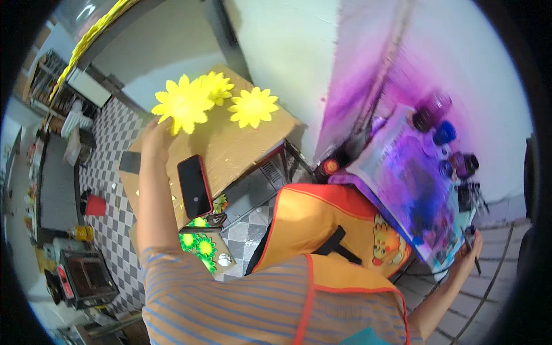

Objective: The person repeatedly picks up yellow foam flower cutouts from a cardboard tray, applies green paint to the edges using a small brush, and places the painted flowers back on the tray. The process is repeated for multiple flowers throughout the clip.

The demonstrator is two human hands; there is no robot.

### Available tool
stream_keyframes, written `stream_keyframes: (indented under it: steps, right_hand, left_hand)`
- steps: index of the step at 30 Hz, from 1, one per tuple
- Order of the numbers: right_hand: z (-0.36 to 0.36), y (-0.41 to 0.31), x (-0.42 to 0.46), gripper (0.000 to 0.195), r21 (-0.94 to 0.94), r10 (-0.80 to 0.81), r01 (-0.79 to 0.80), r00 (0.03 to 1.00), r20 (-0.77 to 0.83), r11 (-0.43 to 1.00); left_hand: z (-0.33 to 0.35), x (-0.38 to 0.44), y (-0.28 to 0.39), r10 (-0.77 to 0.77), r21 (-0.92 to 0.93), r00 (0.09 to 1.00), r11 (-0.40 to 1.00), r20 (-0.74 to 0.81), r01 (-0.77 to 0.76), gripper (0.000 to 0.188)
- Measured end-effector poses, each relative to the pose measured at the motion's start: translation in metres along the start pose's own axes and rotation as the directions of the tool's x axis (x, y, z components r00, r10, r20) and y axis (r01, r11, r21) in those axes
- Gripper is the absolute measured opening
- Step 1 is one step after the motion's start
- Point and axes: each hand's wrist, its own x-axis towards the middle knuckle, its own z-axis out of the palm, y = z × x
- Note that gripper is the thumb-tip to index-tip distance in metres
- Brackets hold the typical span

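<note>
My left hand [157,131] reaches over a cardboard-topped table and grips the edge of a large bright yellow flower [181,103]. Behind it sits another yellow flower [217,87], partly covered, and a third yellow flower [253,108] lies to the right on the cardboard [233,151]. At the far right, my right hand [468,254] is closed around an airbrush [471,237] with a small dark cup, beside a paint-stained table. Its fingers are partly hidden at that angle.
A phone [195,186] lies on the cardboard's near edge. Paint bottles [431,110] and jars stand on the purple-stained table [409,181]. Green-and-yellow flowers [202,246] rest on a lower board. A dark upright bottle [327,168] stands between the tables.
</note>
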Motion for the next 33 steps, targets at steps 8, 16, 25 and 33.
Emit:
stream_keyframes:
  steps: [8,16,25,33]
  right_hand:
    - [0.043,-0.009,-0.045,0.027,-0.011,-0.019,0.020,0.999,0.047,1.000]
    - [0.046,-0.003,-0.035,0.023,0.150,-0.139,0.114,0.976,0.171,0.982]
    - [0.048,0.000,-0.032,0.020,0.038,-0.109,0.105,0.988,0.107,0.994]
    - [0.059,-0.007,-0.040,0.020,0.077,-0.096,0.090,0.992,0.082,0.993]
  left_hand:
    - [0.248,-0.171,-0.071,0.094,-0.042,0.775,0.995,0.625,-0.087,0.023]
    - [0.363,-0.275,-0.116,0.154,-0.070,0.561,0.983,0.813,-0.170,0.024]
    - [0.371,-0.290,-0.115,0.095,-0.009,0.543,0.987,0.834,-0.160,0.022]
    - [0.373,-0.277,-0.126,0.124,-0.051,0.521,0.987,0.844,-0.153,0.023]
